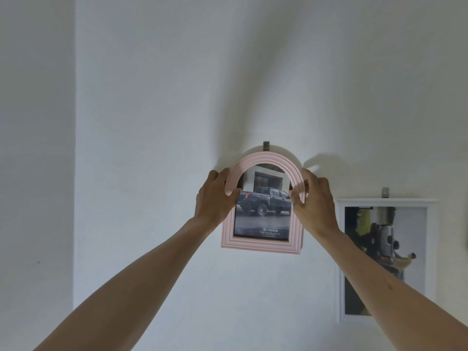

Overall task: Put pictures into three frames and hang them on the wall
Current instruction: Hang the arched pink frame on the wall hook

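Observation:
A pink arched frame (263, 245) with a picture of a dark pickup truck is held flat against the white wall, its top just under a small grey wall hook (266, 145). My left hand (215, 196) grips the frame's left curved side, thumb across the front. My right hand (314, 201) grips the right curved side the same way. Whether the frame hangs on the hook is hidden behind it. To the right, a white rectangular frame (340, 262) with a picture hangs from a second hook (385, 192); my right forearm crosses in front of it.
The white wall (152, 122) fills the view, with a vertical corner edge (75, 148) at the left. Bare wall lies left of and above the pink frame.

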